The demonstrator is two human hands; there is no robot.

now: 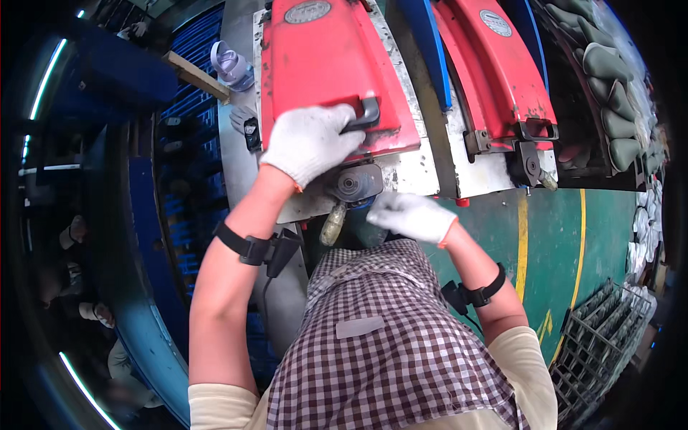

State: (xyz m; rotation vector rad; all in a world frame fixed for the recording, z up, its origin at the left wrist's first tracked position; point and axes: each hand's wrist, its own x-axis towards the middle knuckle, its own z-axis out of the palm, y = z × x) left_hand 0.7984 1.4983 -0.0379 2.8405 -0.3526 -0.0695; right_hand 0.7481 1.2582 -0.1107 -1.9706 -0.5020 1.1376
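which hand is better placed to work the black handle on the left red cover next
Probably the left hand: it is at the black handle, while the right hand is away from it, nearer the checked apron.

Upper centre: red cover with black handle; left glove and right glove white, orange-edged. Upper right: second cover, red. Lower centre: apron in dark-brown-and-white check. Right: green floor, yellow lines.
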